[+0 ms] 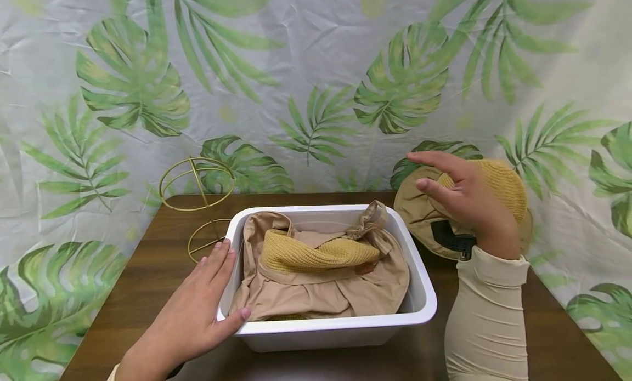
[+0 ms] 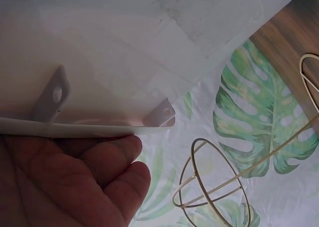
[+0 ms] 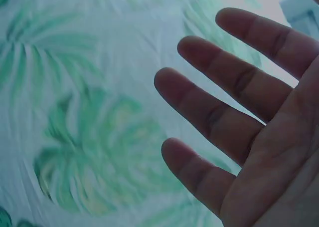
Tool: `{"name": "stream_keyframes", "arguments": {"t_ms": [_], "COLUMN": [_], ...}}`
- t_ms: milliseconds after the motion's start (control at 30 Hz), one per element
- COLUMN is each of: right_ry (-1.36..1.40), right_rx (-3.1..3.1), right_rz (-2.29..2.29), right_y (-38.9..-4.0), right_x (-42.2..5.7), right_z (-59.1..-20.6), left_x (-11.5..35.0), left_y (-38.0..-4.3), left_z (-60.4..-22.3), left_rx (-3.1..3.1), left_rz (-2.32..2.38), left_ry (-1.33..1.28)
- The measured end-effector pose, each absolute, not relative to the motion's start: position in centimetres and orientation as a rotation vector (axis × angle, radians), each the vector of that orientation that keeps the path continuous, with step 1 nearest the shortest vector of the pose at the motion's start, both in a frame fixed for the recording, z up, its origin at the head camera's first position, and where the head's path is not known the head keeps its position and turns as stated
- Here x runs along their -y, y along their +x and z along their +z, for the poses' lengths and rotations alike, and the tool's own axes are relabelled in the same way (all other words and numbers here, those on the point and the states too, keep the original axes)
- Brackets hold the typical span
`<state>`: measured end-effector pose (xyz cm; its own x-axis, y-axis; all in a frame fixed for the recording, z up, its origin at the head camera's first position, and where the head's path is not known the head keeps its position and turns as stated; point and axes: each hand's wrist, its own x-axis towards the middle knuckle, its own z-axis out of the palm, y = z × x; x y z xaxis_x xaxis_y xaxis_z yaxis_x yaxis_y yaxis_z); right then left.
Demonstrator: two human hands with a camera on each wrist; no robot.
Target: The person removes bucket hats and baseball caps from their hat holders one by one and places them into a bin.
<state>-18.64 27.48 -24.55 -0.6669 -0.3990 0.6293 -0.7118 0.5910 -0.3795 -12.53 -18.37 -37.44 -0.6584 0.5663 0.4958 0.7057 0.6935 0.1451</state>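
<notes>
A white plastic bin point(image 1: 316, 327) stands on the table, tilted in the left wrist view only by the camera's angle. Inside it lies a tan fabric hat point(image 1: 306, 299) with a folded mustard knit part point(image 1: 316, 253) and a tied strap at its back right. My left hand point(image 1: 195, 301) rests along the bin's left rim, fingers straight and thumb at the front corner. My right hand point(image 1: 461, 192) is raised, fingers spread and holding nothing. It overlaps another tan hat point(image 1: 415, 205) with a yellow knit crown, which lies to the bin's right.
A gold wire stand point(image 1: 196, 183) with round hoops rises behind and left of the bin. The brown wooden table point(image 1: 143, 271) ends at a leaf-printed cloth point(image 1: 316, 57) hanging behind it. A black wrist strap point(image 1: 451, 239) is on my right wrist.
</notes>
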Motion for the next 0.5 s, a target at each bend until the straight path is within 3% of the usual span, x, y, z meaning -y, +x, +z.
{"name": "stream_keyframes", "arguments": {"t_ms": [500], "right_ry": [0.339], "right_rx": [2.209], "right_rz": [0.785], "right_y": [-18.2], "right_x": [-35.7], "right_z": [-26.2], "left_x": [18.6], "left_y": [-12.6], "left_z": [-37.7], "left_rx": [2.486], "left_rz": [-0.487], "left_ry": [-0.978]}}
